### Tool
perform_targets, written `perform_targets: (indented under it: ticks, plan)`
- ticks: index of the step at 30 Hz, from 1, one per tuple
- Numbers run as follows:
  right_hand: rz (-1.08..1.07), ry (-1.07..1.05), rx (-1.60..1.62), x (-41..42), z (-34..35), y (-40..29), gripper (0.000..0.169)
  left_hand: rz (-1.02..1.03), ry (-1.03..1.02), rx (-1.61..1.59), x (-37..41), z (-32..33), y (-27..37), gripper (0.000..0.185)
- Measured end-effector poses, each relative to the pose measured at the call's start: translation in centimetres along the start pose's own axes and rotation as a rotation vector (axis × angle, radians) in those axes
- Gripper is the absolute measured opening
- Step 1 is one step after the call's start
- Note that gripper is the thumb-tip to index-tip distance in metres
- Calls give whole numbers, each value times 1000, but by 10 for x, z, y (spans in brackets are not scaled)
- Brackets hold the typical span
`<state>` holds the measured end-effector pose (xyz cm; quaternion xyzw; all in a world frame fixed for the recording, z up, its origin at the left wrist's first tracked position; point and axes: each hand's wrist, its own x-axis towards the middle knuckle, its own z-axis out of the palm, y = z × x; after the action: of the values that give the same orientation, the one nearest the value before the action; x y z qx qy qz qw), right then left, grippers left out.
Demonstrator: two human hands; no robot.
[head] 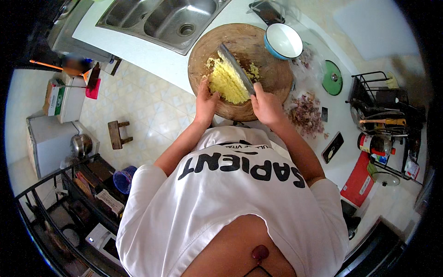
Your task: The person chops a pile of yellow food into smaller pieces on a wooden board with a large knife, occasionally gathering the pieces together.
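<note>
Finely minced yellow garlic (225, 83) is heaped on a thick round wooden chopping block (277, 79). My right hand (266, 105) grips the handle of a cleaver (237, 67), whose blade stands on edge across the right side of the heap. Smaller crumbs of garlic lie beyond the blade. At the heap's left edge is my left hand (206, 104), thumb and fingers spread around its near corner and holding no tool. A bowl (283, 39), blue outside and white inside, overlaps the block's far right rim.
A double steel sink (180, 24) lies beyond the block. Papery garlic skins (304, 114), a green lid (332, 78) and a phone (333, 147) rest on the counter at right. Farther right stands a black rack (377, 100) with utensils. A small wooden stool (117, 135) is on the floor at left.
</note>
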<state>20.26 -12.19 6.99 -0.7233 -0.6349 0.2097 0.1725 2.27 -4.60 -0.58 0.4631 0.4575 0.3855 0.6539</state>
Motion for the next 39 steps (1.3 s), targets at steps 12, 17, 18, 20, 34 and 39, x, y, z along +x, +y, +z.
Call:
perform_targets:
  ticks: [12,17,18,20,34,39]
  plan:
    - [86,153,-111,-9,-23,31,29,290,-28,438,6,27,-32,74]
    - [213,73,-208,-7,-15,45,31,317,-118,543,13,43,-11,74]
    - [184,94,-176,-8,-11,42,30,338,-114,559,12,43,-9,73]
    - [124,134,-113,-10,0,34,29,342,-100,531,12,41,-7,71]
    - [58,10,18,2,-3,-3,24,68,-71,66,14,21,-13,60]
    - [46,-20,8,2,1,-9,25,23,-88,-68,14,17,-11,60]
